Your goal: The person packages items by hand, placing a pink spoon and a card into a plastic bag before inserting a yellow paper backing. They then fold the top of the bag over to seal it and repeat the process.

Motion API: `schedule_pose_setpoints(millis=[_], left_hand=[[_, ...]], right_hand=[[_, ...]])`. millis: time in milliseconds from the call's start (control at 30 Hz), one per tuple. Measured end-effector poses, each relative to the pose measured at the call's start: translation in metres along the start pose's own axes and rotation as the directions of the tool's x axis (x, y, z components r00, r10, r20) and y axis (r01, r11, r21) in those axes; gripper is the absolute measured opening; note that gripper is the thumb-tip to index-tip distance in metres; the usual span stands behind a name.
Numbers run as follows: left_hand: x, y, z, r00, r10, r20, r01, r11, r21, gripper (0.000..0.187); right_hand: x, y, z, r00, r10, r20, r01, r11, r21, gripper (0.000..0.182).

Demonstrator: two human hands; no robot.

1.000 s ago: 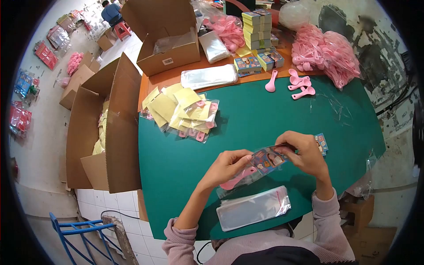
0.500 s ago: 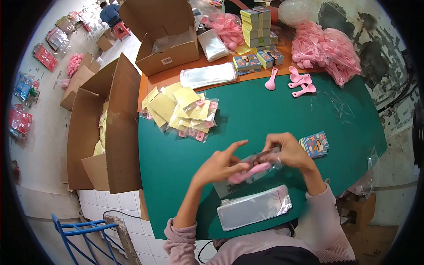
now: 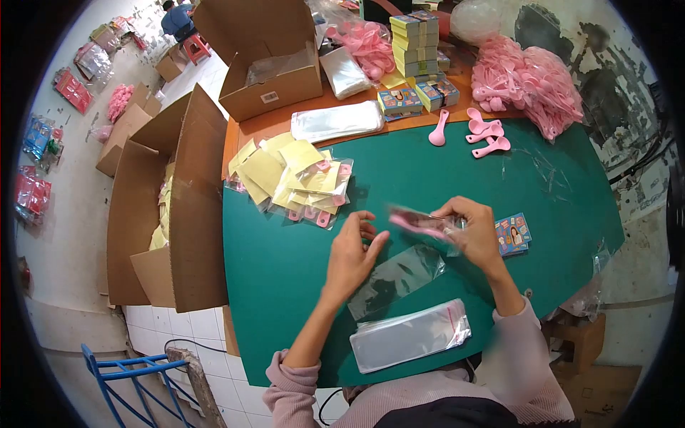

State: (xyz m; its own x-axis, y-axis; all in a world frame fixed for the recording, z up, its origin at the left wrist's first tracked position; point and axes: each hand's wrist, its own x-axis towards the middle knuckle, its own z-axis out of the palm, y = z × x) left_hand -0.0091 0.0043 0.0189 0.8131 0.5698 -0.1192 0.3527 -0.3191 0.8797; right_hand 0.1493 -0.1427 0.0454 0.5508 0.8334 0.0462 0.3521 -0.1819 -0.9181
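Observation:
My right hand grips a small clear packet with a pink spoon in it, raised over the green table and a little blurred. My left hand is empty, its thumb and fingers apart, just left of the packet. Beneath and between the hands lies a single clear plastic bag. Nearer my body is a stack of clear bags. Partly behind my right hand sits a small stack of printed cards.
Filled packets with yellow backs are heaped at the left. Loose pink spoons lie at the back, near bundled cards and big bags of spoons. An open carton stands against the table's left side.
My left hand has come off the packet and drawn left. My right hand has lifted and turned the packet away from me, uncovering the clear bag on the table.

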Motion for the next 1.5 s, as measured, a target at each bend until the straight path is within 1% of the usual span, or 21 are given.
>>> schedule_pose_setpoints(millis=[33, 67, 100, 167, 233, 267, 300, 367, 433, 500, 567, 633, 700, 733, 833, 900, 967, 1067, 1300, 1367, 1500], left_hand=[[-0.002, 0.002, 0.009, 1.000, 0.000, 0.001, 0.000, 1.000, -0.001, 0.042], [-0.004, 0.002, 0.019, 0.978, -0.117, 0.175, 0.186, 0.872, -0.454, 0.039], [-0.005, -0.001, 0.023, 0.917, -0.136, 0.376, 0.389, 0.524, -0.758, 0.036], [-0.001, -0.014, 0.028, 0.875, -0.091, 0.476, 0.463, 0.449, -0.764, 0.034], [-0.003, -0.012, 0.028, 0.916, -0.072, 0.395, 0.378, 0.482, -0.790, 0.033], [-0.004, -0.012, 0.028, 0.915, -0.073, 0.396, 0.380, 0.481, -0.790, 0.033], [-0.004, -0.012, 0.028, 0.901, -0.086, 0.426, 0.406, 0.516, -0.754, 0.035], [-0.001, -0.011, 0.026, 0.870, -0.110, 0.480, 0.446, 0.589, -0.674, 0.039], [-0.001, -0.009, 0.025, 0.857, -0.111, 0.504, 0.481, 0.525, -0.703, 0.047], [-0.003, -0.010, 0.026, 0.888, -0.147, 0.437, 0.436, 0.574, -0.693, 0.054], [-0.002, -0.014, 0.023, 0.882, -0.111, 0.457, 0.431, 0.583, -0.689, 0.059], [-0.001, -0.015, 0.022, 0.911, -0.079, 0.404, 0.346, 0.676, -0.650, 0.058], [-0.002, -0.015, 0.017, 0.907, -0.088, 0.413, 0.357, 0.682, -0.638, 0.057], [-0.002, -0.015, 0.016, 0.901, -0.096, 0.423, 0.367, 0.687, -0.627, 0.056], [0.000, -0.017, 0.019, 0.883, -0.098, 0.459, 0.384, 0.714, -0.586, 0.055], [-0.002, -0.014, 0.020, 0.883, -0.100, 0.459, 0.374, 0.742, -0.556, 0.054], [-0.003, -0.014, 0.020, 0.883, -0.102, 0.459, 0.362, 0.769, -0.527, 0.053], [-0.003, -0.015, 0.024, 0.881, -0.094, 0.464, 0.358, 0.773, -0.524, 0.053], [-0.003, -0.011, 0.021, 0.872, -0.120, 0.475, 0.372, 0.792, -0.483, 0.053], [-0.003, -0.011, 0.022, 0.872, -0.121, 0.474, 0.371, 0.795, -0.480, 0.052], [-0.001, -0.015, 0.022, 0.892, -0.086, 0.444, 0.316, 0.821, -0.475, 0.049]], right_hand=[[-0.001, -0.004, 0.004, 0.970, -0.196, -0.142, 0.173, 0.972, -0.158, 0.018], [-0.003, -0.002, 0.006, 0.968, -0.247, -0.033, 0.239, 0.958, -0.159, 0.024], [-0.002, -0.003, 0.006, 0.968, -0.248, -0.034, 0.240, 0.958, -0.158, 0.024], [-0.002, -0.006, 0.006, 0.772, -0.511, 0.377, 0.579, 0.811, -0.086, 0.034], [0.000, -0.002, 0.006, 0.814, -0.481, 0.327, 0.532, 0.842, -0.087, 0.043], [0.002, 0.006, 0.010, 0.961, -0.201, 0.188, 0.206, 0.978, -0.008, 0.045], [0.004, 0.014, 0.014, 0.989, 0.126, 0.075, -0.134, 0.984, 0.113, 0.047], [0.006, 0.026, 0.023, 0.982, 0.151, 0.118, -0.158, 0.986, 0.052, 0.046], [0.010, 0.040, 0.033, 0.961, 0.230, 0.152, -0.271, 0.889, 0.370, 0.043], [0.020, 0.054, 0.038, 0.978, 0.206, 0.035, -0.204, 0.905, 0.373, 0.041], [0.029, 0.062, 0.037, 0.993, 0.023, -0.115, 0.001, 0.977, 0.212, 0.039], [0.027, 0.043, 0.032, 0.989, 0.014, -0.150, 0.002, 0.995, 0.102, 0.038], [0.022, 0.036, 0.033, 0.952, -0.157, -0.263, 0.097, 0.969, -0.228, 0.036], [0.020, 0.041, 0.032, 0.919, -0.320, -0.230, 0.218, 0.898, -0.382, 0.033], [0.006, 0.023, 0.027, 0.984, -0.161, -0.075, 0.145, 0.972, -0.186, 0.028], [-0.001, 0.011, 0.015, 0.986, -0.167, -0.014, 0.162, 0.970, -0.184, 0.023], [-0.008, 0.007, 0.000, 0.916, -0.228, 0.331, 0.355, 0.845, -0.401, 0.020], [-0.017, 0.013, -0.001, 0.879, -0.185, 0.439, 0.417, 0.745, -0.521, 0.020], [-0.003, 0.026, 0.007, 0.869, -0.093, 0.486, 0.355, 0.802, -0.481, 0.016], [0.005, 0.029, 0.006, 0.804, -0.015, 0.594, 0.342, 0.829, -0.442, 0.013], [0.007, 0.027, 0.006, 0.807, -0.044, 0.589, 0.329, 0.861, -0.387, 0.011]])
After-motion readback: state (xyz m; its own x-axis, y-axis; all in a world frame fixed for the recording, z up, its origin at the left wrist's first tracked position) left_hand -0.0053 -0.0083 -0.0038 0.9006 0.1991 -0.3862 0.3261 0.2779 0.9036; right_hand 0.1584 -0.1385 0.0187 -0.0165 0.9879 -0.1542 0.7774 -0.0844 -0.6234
